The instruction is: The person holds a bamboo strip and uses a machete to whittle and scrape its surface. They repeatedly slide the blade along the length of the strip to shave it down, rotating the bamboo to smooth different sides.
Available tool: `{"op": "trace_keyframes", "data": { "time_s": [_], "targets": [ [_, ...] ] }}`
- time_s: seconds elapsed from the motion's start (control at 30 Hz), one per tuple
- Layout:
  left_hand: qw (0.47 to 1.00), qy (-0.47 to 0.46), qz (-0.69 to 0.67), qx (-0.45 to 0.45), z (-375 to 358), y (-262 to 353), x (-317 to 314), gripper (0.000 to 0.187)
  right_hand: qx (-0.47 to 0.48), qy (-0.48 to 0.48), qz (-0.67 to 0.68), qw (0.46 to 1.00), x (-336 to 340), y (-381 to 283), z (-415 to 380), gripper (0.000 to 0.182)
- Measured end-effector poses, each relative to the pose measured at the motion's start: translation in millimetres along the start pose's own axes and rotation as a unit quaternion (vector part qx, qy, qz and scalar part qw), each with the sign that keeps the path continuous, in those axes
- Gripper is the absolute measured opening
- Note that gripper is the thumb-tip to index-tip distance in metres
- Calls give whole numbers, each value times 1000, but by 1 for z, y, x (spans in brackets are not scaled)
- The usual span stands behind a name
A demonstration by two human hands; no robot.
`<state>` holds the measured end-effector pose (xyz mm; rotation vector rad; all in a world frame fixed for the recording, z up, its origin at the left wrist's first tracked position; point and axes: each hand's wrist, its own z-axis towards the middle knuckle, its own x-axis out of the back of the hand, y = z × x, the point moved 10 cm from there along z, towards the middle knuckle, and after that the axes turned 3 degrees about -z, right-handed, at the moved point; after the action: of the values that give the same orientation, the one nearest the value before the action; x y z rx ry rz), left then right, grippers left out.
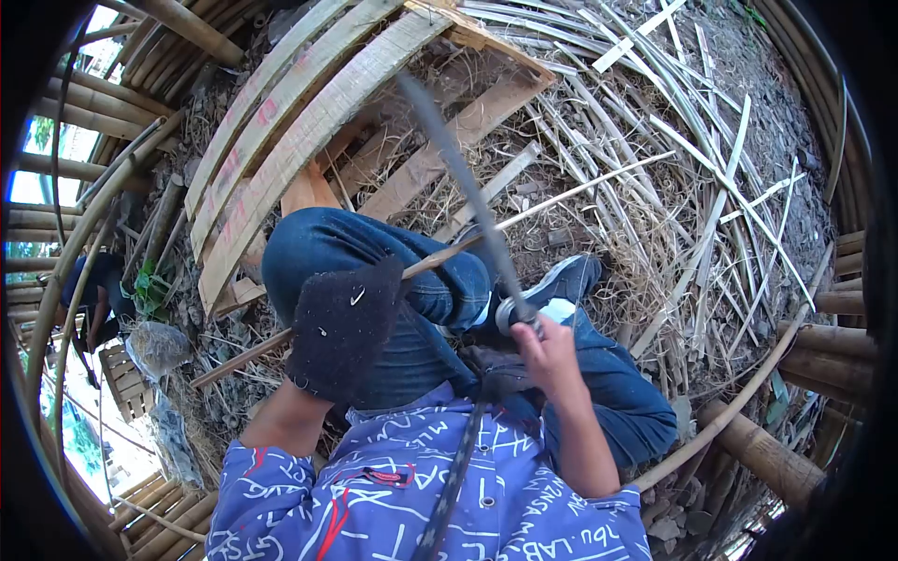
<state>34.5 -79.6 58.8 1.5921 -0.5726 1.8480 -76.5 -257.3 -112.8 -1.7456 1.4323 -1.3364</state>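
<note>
My right hand (550, 353) is closed around the handle of a machete (463, 178), whose long grey blade points up and away, slightly blurred, crossing over a thin bamboo strip (580, 190). A black cloth (341, 323) with a small white tick mark covers my left hand (313, 379), so its fingers are hidden. The bamboo strip runs through beneath this cloth, slanting across my bent leg from lower left to upper right, and my left hand grips it there. Near the machete's handle is my shoe (564, 280).
A wooden slatted pallet (309, 112) stands tilted by my knee. Split bamboo strips (692, 243) and shavings litter the ground on the right. Thick bamboo poles (762, 453) border the space. At far left, behind the bamboo railing, another person (98, 299) is partly visible.
</note>
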Motion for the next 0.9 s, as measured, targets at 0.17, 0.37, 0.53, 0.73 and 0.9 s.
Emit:
{"op": "trace_keyframes", "data": {
  "time_s": [0.17, 0.37, 0.53, 0.73, 0.9],
  "targets": [
    [998, 42, 46, -19, -3, 6, 5, 36, -54, 57, -4, 997, 47, 45, 15, 42],
    [994, 71, 77, -37, 0, 12, 13, 29, -43, -60, 59, 996, -8, 10, -7, 36],
    [998, 33, 55, -16, -2, 2, 10, 33, -11, 6, -22, 1000, 20, 18, 16, 35],
    [997, 75, 15, -12, 0, -1, 8, 35, -22, 55, -50, 997, 52, 58, 53, 43],
    [995, 73, 63, -15, -5, -1, 8, 36, -94, 8, 82, 992, 8, 46, 26, 47]
  ]
}}
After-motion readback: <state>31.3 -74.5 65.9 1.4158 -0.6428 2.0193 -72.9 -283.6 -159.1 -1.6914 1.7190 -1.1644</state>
